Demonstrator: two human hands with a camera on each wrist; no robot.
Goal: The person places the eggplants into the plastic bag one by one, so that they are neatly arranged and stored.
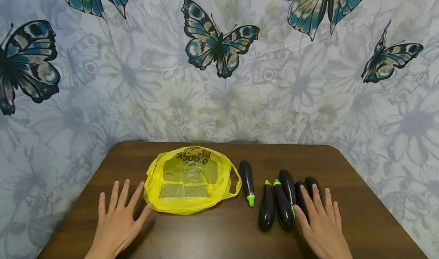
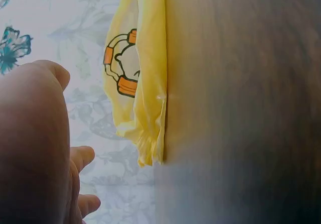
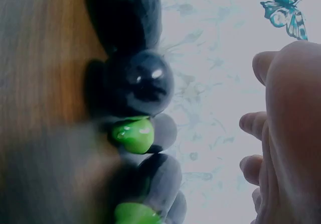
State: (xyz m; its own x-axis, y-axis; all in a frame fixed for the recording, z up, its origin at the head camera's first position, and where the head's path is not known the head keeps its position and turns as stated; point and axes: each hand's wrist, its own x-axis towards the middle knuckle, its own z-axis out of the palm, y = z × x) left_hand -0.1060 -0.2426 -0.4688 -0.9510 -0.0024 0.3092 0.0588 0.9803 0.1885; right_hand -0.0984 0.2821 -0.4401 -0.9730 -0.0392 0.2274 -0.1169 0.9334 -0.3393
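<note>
A yellow plastic bag (image 1: 154, 198) with a printed duck lies spread on the table, its mouth facing up and a loop handle out to the right. My left hand (image 1: 116, 224), fingers spread, hovers at the bag's near left side and holds nothing. Just right of the bag lies one eggplant (image 1: 246, 177), its green stem end toward me. Several more eggplants (image 1: 266, 209) lie in a cluster further right. Over that cluster's right edge hovers my right hand (image 1: 324, 224), fingers spread; in the right wrist view its fingers are apart from the glossy eggplants (image 3: 140, 83). It partly hides the rightmost ones.
The brown wooden table (image 1: 199, 236) has rounded far corners. Its far edge stands close to a wall (image 1: 219, 110) papered with grey flowers and blue butterflies.
</note>
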